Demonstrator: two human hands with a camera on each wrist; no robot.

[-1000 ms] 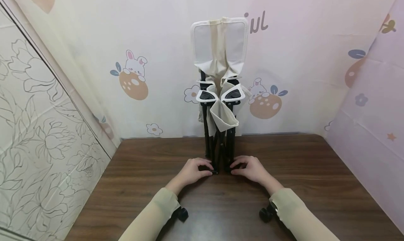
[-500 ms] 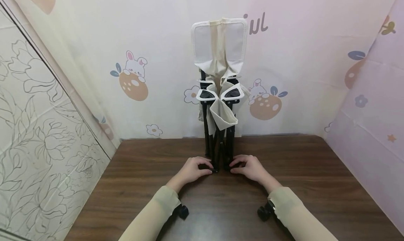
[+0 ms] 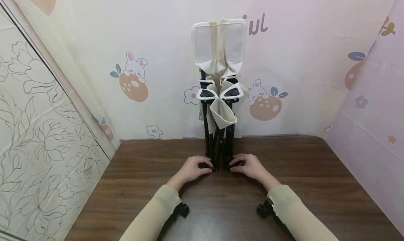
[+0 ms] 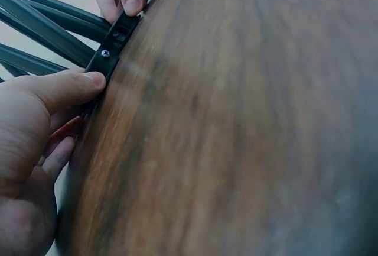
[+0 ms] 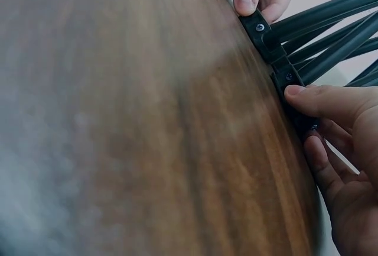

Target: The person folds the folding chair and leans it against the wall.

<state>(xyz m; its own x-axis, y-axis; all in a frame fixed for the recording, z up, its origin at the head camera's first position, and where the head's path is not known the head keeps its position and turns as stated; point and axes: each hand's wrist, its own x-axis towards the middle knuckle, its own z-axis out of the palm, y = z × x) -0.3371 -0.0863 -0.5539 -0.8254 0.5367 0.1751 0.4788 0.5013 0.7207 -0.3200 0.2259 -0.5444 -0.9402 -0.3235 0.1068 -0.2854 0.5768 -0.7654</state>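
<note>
A folded camping chair [image 3: 223,112] with cream fabric and black legs stands upright on the brown wooden table [image 3: 221,206], near its back. My left hand [image 3: 193,169] pinches the left front foot. In the left wrist view, that thumb lies on the black plastic foot piece [image 4: 105,55], which has a screw in it. On the opposite side my right hand [image 3: 250,166] holds the right front foot between thumb and fingers. The right wrist view has the right thumb on the other black foot piece [image 5: 289,78]. Both foot pieces sit close together, end to end.
Behind the chair hangs a pale patterned curtain [image 3: 164,76]. A pinkish curtain [image 3: 369,129] borders the table on the right, and a panel with flower outlines [image 3: 47,146] is on the left. Dark wrist devices show under both sleeves.
The chair's front feet have shifted slightly away from me and drawn a little closer together. Both hands keep their hold and move with them by a small amount.
</note>
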